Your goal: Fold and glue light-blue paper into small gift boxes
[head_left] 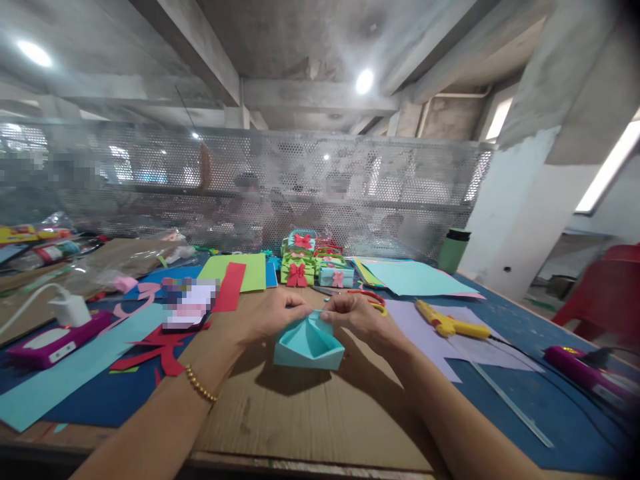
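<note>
Between my hands is a light blue folded paper box (pixel 307 357), with low walls on the near side and creased flaps rising at the far side. My left hand (pixel 280 313) pinches its far left edge, fingers closed on the paper. Opposite it, my right hand (pixel 353 313) pinches the far right part of the same flap. The box sits over a brown cardboard sheet (pixel 310 427) and casts a shadow on it; I cannot tell whether it touches. Behind my right hand lie scissors (pixel 367 295) with red and yellow handles.
Small paper bags with bows (pixel 299 273) stand at the back. A yellow glue gun (pixel 450 323) lies on lilac paper at right, near a glue stick (pixel 513 403). Leftward are a phone (pixel 190 307), red paper scraps (pixel 163 350) and a purple power strip (pixel 60 340). A green bottle (pixel 453 250) stands back right.
</note>
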Demonstrator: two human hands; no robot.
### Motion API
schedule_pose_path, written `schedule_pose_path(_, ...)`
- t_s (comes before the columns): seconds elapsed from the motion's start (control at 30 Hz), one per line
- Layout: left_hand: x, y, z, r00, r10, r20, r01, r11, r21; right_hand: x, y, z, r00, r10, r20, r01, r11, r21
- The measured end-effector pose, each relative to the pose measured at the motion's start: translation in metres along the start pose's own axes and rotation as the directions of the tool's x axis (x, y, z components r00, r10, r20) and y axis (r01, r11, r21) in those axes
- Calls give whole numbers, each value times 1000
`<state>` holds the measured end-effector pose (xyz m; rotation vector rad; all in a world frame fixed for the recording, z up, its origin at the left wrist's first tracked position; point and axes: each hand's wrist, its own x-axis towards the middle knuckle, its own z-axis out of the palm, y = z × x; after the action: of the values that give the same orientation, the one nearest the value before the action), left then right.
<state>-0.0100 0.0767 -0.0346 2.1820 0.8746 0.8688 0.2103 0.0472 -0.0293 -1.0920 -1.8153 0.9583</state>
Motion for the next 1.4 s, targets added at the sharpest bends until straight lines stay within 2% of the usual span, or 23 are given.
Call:
schedule_pose_path(0.4,-2,13,-3,999,0,-32,2,998,67,-1,-3,2,997,63,37,-63,998,-12)
schedule_pose_path(0.63,0,6,-4,999,11,-34,-8,997,78,-5,-10,6,998,10,-58,-13,999,-37)
schedule_pose_path(0.83,-2,12,-2,999,-18,-51,24,994,109,3,3,13,999,22,-31,-24,998,-60)
schedule_pose_path(1.13,-3,15,0,999,-19,-31,23,991,131,5,6,11,995,-98,12,99,977,-190)
schedule_pose_path(1.4,-3,11,-3,1000,-12,1,12,994,107,5,-1,13,986,-165,-12,156,951,-266)
